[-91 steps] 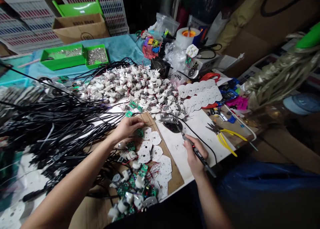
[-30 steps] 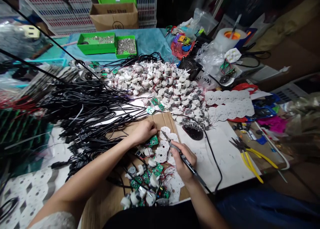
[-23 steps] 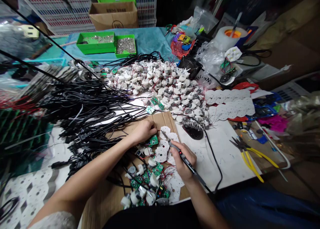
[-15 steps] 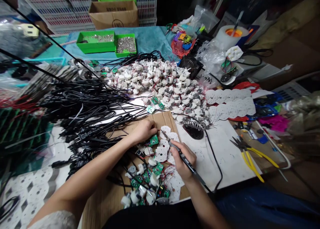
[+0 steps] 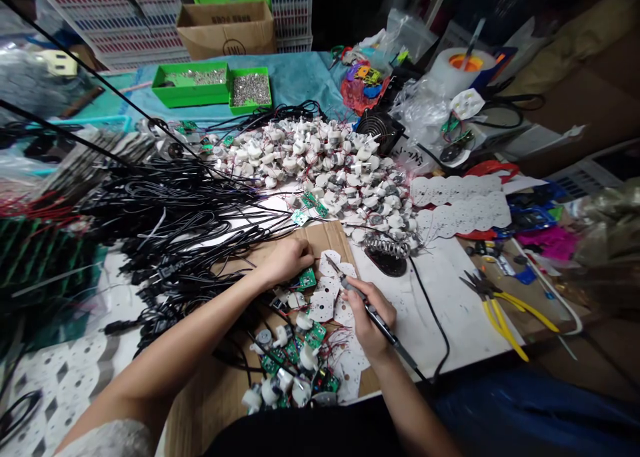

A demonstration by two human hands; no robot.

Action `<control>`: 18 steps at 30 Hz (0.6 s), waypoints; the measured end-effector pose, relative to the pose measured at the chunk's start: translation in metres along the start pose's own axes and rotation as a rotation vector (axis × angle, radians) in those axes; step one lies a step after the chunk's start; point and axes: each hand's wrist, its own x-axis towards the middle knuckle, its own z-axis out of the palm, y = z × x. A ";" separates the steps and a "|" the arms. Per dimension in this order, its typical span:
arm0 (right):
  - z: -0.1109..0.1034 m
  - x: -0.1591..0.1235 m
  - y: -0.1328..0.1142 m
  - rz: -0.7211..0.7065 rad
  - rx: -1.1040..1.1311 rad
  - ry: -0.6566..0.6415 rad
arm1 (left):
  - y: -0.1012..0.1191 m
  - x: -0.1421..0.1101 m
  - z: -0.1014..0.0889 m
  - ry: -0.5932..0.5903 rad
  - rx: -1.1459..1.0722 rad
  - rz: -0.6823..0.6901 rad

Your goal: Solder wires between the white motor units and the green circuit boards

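Note:
My right hand (image 5: 371,312) is wrapped round a soldering iron (image 5: 384,329), whose tip points up and left over the white scalloped boards (image 5: 321,305). My left hand (image 5: 289,260) is closed, its fingertips pinched together at the top edge of those boards; whatever they hold is too small or hidden to name. A green circuit board (image 5: 307,279) lies just below the left fingers. Nearer my body, small white motors (image 5: 271,392) with green circuit boards are heaped on the cardboard (image 5: 200,404).
A coiled soldering-iron stand (image 5: 387,247) sits right of the cardboard. Yellow-handled pliers (image 5: 503,320) lie farther right. Black power cords (image 5: 170,237) crowd the left, a large motor pile (image 5: 310,154) is behind, and green trays (image 5: 191,96) of small metal parts stand at the back.
The right hand has shifted slightly right with the soldering iron, drawing its tip a little away from the left fingers. The left hand stays in place.

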 end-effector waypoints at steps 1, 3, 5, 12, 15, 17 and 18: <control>-0.001 0.000 0.000 0.010 0.003 0.005 | 0.000 0.000 0.000 0.002 -0.001 0.002; -0.001 0.001 -0.001 0.024 0.007 0.012 | 0.000 -0.001 -0.001 0.008 -0.004 0.009; -0.001 0.002 -0.003 0.031 0.010 0.016 | -0.001 -0.002 -0.003 0.007 -0.018 0.017; -0.002 0.006 -0.007 0.015 0.015 0.016 | -0.011 -0.008 -0.013 -0.055 -0.203 0.086; -0.003 0.006 -0.007 0.010 0.021 0.020 | -0.014 -0.009 -0.013 -0.066 -0.239 0.163; -0.002 0.006 -0.006 0.008 0.030 0.023 | -0.016 -0.008 -0.012 -0.074 -0.251 0.222; -0.002 0.005 -0.006 0.007 0.033 0.023 | -0.016 -0.007 -0.011 -0.075 -0.245 0.243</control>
